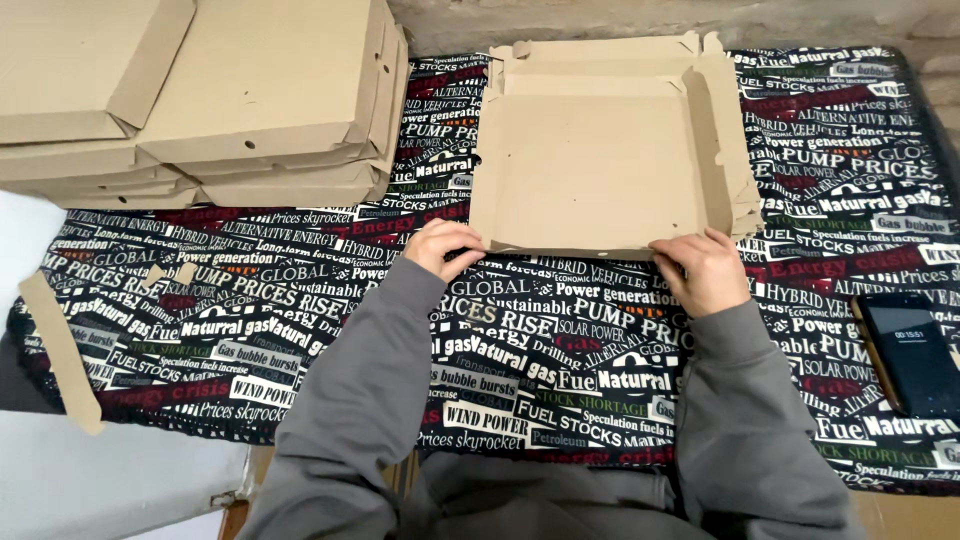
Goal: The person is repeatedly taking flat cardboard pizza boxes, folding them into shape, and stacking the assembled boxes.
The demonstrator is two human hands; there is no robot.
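- Cardboard everywhere on this bench, which is covered by a black cloth (300,330) printed all over with newspaper-style headline words in white, red and green.
- Left hand (443,247) is curled over the near left corner of a flat pizza-box blank (590,165), fingers bent down and pinching the front edge.
- Right hand (703,268) is at the near right corner of the same blank, fingers folded over the edge and thumb tucked under, so that grip is pressed onto the cardboard too.
- The blank lies straight ahead in the middle of the bench, on top of a small pile of more blanks; the side flaps on the right and far edges stick up a little.
- Both arms are in grey sleeves (350,400).
- Stack of folded boxes (260,100) sits at the far left, well apart from the hands.
- A loose cardboard strip (60,350) lies at the left edge of the cloth, with a couple of tiny scraps (170,273) near it.
- A dark phone (910,352) with a lit screen rests on the right, near the right elbow.
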